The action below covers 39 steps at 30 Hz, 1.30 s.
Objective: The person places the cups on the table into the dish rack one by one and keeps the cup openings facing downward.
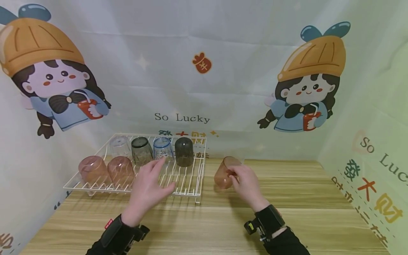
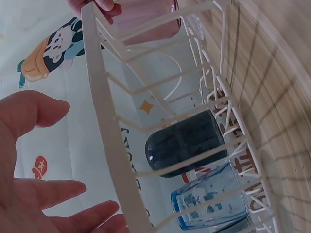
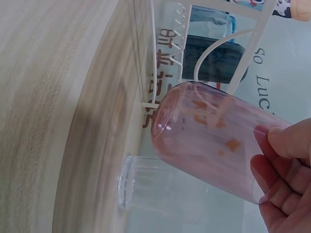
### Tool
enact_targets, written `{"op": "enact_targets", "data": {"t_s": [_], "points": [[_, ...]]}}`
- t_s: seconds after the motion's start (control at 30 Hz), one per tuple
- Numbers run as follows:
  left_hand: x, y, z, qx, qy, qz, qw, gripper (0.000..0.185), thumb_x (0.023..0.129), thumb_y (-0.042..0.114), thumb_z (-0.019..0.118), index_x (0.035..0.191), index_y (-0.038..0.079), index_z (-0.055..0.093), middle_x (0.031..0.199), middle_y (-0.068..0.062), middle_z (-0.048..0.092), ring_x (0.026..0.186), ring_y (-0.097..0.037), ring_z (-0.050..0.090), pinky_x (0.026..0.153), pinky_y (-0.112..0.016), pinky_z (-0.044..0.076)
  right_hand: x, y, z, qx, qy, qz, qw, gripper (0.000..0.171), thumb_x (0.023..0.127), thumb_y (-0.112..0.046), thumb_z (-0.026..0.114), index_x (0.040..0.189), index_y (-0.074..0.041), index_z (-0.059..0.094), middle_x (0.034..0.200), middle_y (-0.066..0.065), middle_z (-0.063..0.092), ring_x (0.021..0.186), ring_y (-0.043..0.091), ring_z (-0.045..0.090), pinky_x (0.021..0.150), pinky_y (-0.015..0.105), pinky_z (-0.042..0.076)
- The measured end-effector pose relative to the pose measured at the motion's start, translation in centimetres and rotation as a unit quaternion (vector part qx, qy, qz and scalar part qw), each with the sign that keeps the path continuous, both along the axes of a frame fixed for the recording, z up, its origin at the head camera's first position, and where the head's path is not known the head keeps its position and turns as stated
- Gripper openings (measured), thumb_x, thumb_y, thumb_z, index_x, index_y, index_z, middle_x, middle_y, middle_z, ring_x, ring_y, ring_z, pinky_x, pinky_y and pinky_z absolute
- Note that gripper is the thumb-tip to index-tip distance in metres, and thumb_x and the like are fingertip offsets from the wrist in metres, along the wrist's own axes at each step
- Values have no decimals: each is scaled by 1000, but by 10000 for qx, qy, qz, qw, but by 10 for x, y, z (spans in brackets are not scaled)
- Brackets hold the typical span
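A pink clear-walled glass (image 1: 222,178) is tilted beside the rack, base low and rim up. My right hand (image 1: 247,182) pinches it at the rim between thumb and fingers; the right wrist view shows the pink glass (image 3: 209,136) close, its base over the wooden table. My left hand (image 1: 148,186) hovers at the front of a white wire rack (image 1: 202,173), fingers spread and holding nothing. In the left wrist view, the left hand (image 2: 24,199) is beside the rack's front rail (image 2: 104,116). Two pink glasses (image 1: 121,171) sit upside down on the rack's left.
Along the rack's back row stand a clear glass (image 1: 119,146), a grey glass (image 1: 142,151), a blue-rimmed glass (image 1: 162,148) and a black glass (image 1: 184,152). Another clear glass (image 3: 160,189) is on the table behind the held one. Printed cloth (image 1: 236,71) hangs around the table (image 1: 287,198).
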<state>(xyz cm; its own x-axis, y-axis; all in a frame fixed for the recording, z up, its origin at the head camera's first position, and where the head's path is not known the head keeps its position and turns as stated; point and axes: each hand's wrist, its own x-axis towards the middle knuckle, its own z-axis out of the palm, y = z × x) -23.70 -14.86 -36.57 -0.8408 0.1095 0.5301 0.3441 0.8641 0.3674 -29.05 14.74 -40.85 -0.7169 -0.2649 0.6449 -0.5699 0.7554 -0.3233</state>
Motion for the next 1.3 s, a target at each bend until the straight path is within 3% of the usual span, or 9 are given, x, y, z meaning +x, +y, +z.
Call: {"op": "enact_targets", "data": {"t_s": [0.3, 0.53, 1.0, 1.3], "points": [[0, 8, -2, 130, 135, -153, 9997, 85, 70, 32, 78, 140, 3, 42, 134, -22, 48, 121, -39, 45, 102, -58, 37, 4, 3, 2, -464, -36, -32, 9989, 14, 84, 0, 67, 95, -9, 69, 89, 3, 69, 83, 19, 61, 76, 36, 51], [1, 13, -4, 116, 287, -221, 9993, 85, 69, 33, 80, 140, 4, 43, 133, -21, 50, 120, -37, 48, 100, -53, 42, 7, 2, 7, -688, 25, 65, 9976, 14, 83, 0, 67, 94, -8, 68, 87, 4, 69, 82, 19, 60, 76, 36, 51], [0, 24, -8, 213, 502, -444, 9975, 83, 68, 31, 80, 138, 4, 46, 130, -17, 53, 119, -35, 48, 102, -52, 40, 19, -4, 20, -919, 436, 323, 9943, 11, 83, -2, 69, 94, -6, 67, 86, 5, 68, 82, 18, 60, 81, 39, 51], [-2, 31, -10, 272, 660, -567, 9958, 85, 67, 34, 81, 138, 5, 46, 130, -18, 53, 118, -34, 49, 100, -52, 42, 24, -6, 27, -1024, 694, 435, 9914, 12, 82, 0, 70, 92, -5, 67, 84, 4, 67, 81, 18, 59, 78, 37, 51]]}}
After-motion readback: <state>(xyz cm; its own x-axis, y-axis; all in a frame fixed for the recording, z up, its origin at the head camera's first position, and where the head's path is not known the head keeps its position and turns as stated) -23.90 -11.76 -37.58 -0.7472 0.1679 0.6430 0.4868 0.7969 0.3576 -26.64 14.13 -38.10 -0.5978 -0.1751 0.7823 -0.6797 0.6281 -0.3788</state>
